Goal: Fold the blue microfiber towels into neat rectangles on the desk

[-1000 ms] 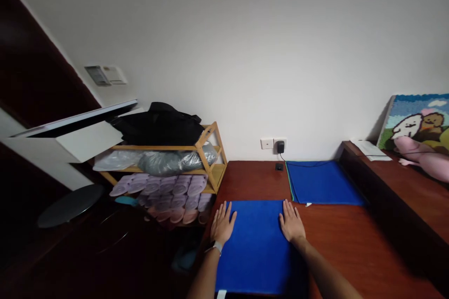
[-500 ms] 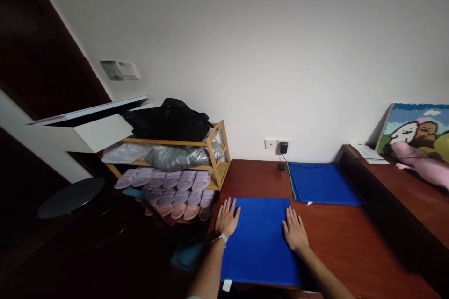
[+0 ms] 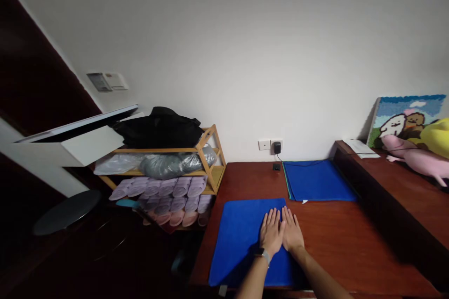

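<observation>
A blue cloth point(image 3: 238, 238) lies flat on the reddish-brown wooden table point(image 3: 336, 238) near its front left corner. My left hand point(image 3: 271, 232) lies flat on the cloth's right part, fingers stretched out, a watch on its wrist. My right hand point(image 3: 292, 232) rests flat right beside it, touching it, over the cloth's right edge. Neither hand holds anything. Farther back on the table lies a second blue cloth point(image 3: 317, 180), folded, with a green edge showing on its left side.
A charger point(image 3: 277, 147) sits in a wall socket behind the table, its cable running to the folded cloth. A wooden rack point(image 3: 210, 163) with slippers and bags stands to the left. A raised ledge point(image 3: 403, 187) on the right carries a picture and plush toys.
My left hand has slid right across the cloth, from its left edge to beside my right hand. The right hand stayed near the cloth's right edge. The view shifted slightly.
</observation>
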Demonstrator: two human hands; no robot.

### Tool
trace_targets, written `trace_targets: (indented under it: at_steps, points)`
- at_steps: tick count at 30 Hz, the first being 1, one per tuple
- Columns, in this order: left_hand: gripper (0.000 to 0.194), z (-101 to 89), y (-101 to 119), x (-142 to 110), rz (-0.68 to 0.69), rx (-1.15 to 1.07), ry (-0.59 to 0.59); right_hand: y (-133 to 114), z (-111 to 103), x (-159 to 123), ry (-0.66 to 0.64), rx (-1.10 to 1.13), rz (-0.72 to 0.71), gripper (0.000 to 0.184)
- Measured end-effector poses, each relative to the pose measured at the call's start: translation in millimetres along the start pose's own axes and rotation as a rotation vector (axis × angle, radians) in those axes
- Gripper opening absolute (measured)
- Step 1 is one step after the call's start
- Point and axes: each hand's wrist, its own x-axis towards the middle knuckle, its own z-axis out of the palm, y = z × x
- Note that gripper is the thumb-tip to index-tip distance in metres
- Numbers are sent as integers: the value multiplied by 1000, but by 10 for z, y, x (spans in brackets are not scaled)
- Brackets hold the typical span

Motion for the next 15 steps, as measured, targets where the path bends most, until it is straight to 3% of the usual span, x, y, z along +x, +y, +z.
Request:
trace_targets:
  at_steps: [3,8,10,12,15]
  points:
    - [61,-62,-277,-184,-44,25,-6,-6,-6,0,22,34,33,66]
    - [70,-422,-1267,-634,-316,164,37,-14,25,2,47,54,60,68]
    - [72,-500,-1527,-754,-389,203,61,-9,46,5,54,65,59,69]
    - [73,-520,-1648,-814,-403,221,82,-7,53,16,51,66,62,69]
    - [75,-503,-1649,-822,-389,223,97,-13,30,36,31,44,67,68]
